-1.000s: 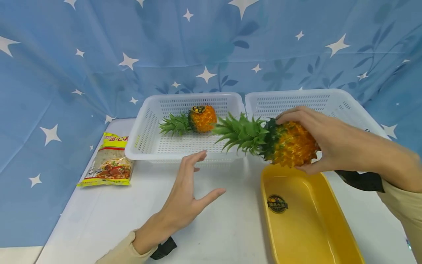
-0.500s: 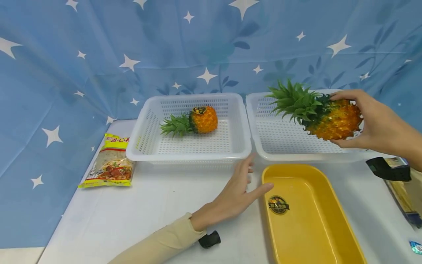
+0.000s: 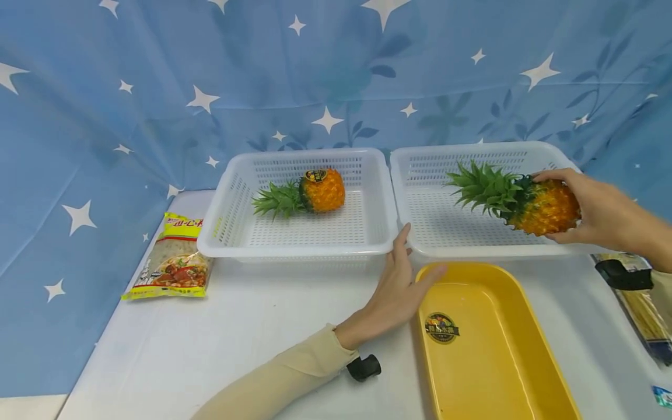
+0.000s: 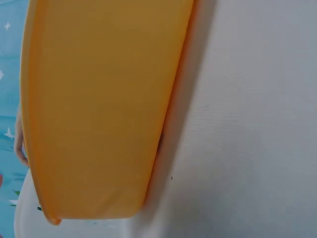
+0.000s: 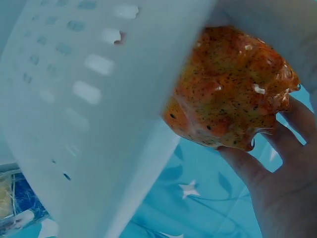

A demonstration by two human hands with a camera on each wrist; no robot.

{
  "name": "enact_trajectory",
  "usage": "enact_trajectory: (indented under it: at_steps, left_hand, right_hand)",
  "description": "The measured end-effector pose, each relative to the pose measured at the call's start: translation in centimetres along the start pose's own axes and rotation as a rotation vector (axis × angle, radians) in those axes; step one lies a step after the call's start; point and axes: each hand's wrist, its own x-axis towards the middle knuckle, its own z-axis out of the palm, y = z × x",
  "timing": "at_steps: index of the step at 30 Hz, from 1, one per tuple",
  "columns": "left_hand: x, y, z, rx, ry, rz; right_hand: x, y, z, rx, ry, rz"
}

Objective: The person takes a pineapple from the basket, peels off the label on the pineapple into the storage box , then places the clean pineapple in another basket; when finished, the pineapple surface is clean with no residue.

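Head: your right hand (image 3: 601, 209) is gripping the pineapple (image 3: 541, 207) over the right basket (image 3: 472, 251), likely by its body because leaves are bending easily. Your left hand (image 3: 387, 304), thumb spread wide, is holding nothing. Since half a second ago, the pineapple is sitting lower.

Left wrist: yellow tray (image 4: 104, 109) filling view; left fingers not showing.

Right wrist: fingers curling round pineapple.

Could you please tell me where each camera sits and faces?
Head: on the head, facing forward and down over the held pineapple and yellow tray; left hand, right hand, sleeves show.
Left wrist: on that wrist, facing the yellow tray's outer wall; part of a hand shows, unclear which.
Right wrist: on that wrist, facing the held pineapple and white basket; right hand shows.
Head and right wrist share the held pineapple.
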Motion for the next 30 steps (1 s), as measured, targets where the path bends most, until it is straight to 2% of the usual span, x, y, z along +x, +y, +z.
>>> enact_trajectory:
  at_steps: [7, 13, 21, 30]
  left_hand:
    - [0.9, -0.2, 0.7, -0.030, 0.025, 0.014]
    - [1.3, -0.3, 1.0, -0.052, 0.038, 0.019]
    - [2.1, 0.0, 1.4, -0.055, 0.073, 0.028]
    - [2.2, 0.2, 1.3, -0.056, 0.064, 0.017]
  right_hand:
    - [0.9, 1.0, 0.5, -0.010, 0.007, -0.106]
    - [1.9, 0.9, 0.8, 0.002, -0.075, -0.094]
    - [1.9, 1.3, 1.6, 0.001, -0.113, -0.140]
    - [1.7, 2.1, 2.3, 0.044, -0.228, -0.089]
